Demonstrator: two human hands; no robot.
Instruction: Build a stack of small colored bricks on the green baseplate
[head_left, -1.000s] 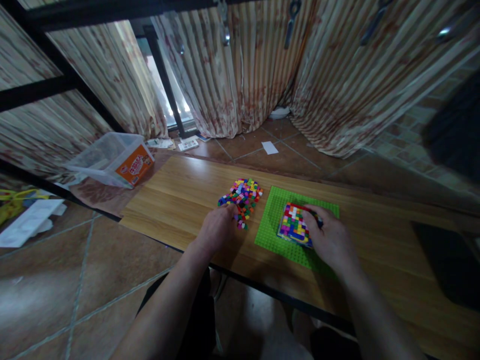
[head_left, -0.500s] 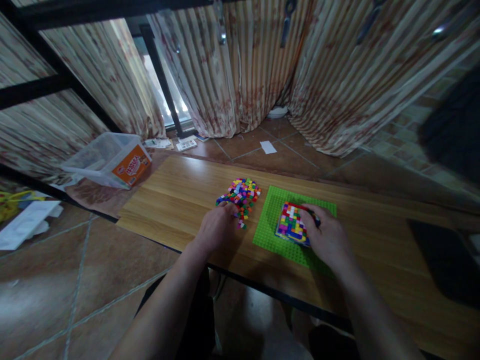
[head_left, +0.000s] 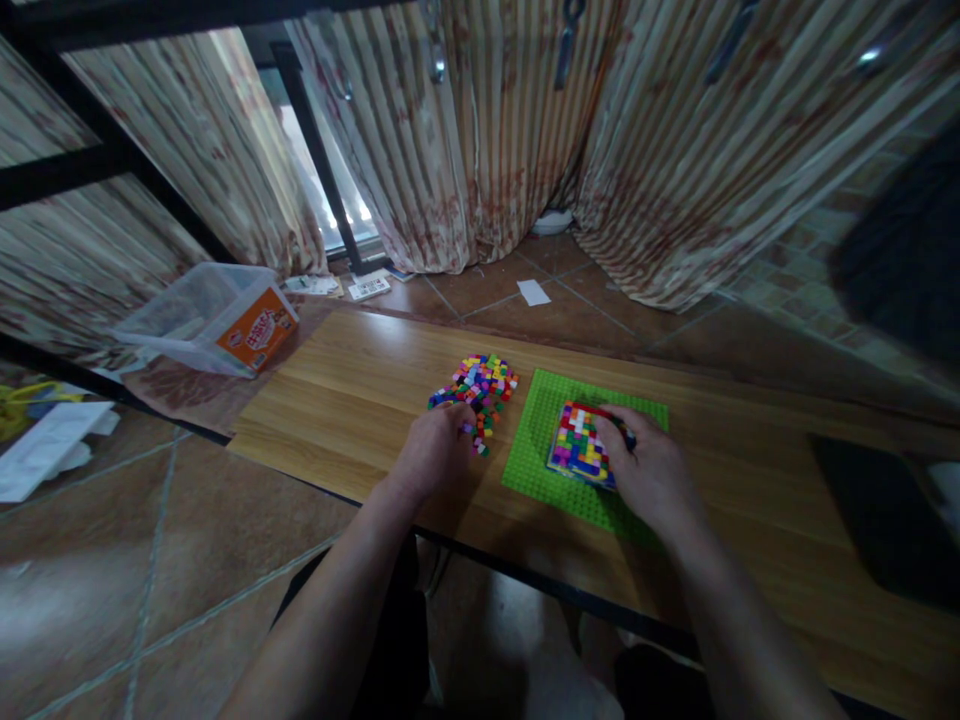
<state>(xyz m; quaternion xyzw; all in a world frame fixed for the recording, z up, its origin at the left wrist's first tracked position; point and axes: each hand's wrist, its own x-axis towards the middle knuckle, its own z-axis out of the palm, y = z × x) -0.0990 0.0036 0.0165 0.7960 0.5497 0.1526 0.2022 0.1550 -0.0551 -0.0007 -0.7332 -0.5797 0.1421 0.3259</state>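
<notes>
A block built of small multicoloured toy bricks [head_left: 579,445] stands on the green studded baseplate [head_left: 536,440]. My right hand [head_left: 646,462] grips its right side, thumb on the top and fingers around the far edge. Left of the baseplate lies a loose pile of small bricks [head_left: 489,378] in many colours. At the pile's near edge my left hand [head_left: 439,445] is closed, thumb and fingers pinched together. Whatever sits between those fingertips is hidden or too small to name.
The wooden table [head_left: 330,390] runs across the view, with a dark flat panel [head_left: 877,520] at its right. Beyond its left end, a clear plastic bin [head_left: 217,320] with an orange label rests on the floor. Striped curtains [head_left: 510,130] hang behind, and a white paper [head_left: 533,292] lies on the tiles.
The whole view has shifted slightly. My left hand's fingertips have drawn together a little at the pile's edge. My right hand keeps its grip on the brick block.
</notes>
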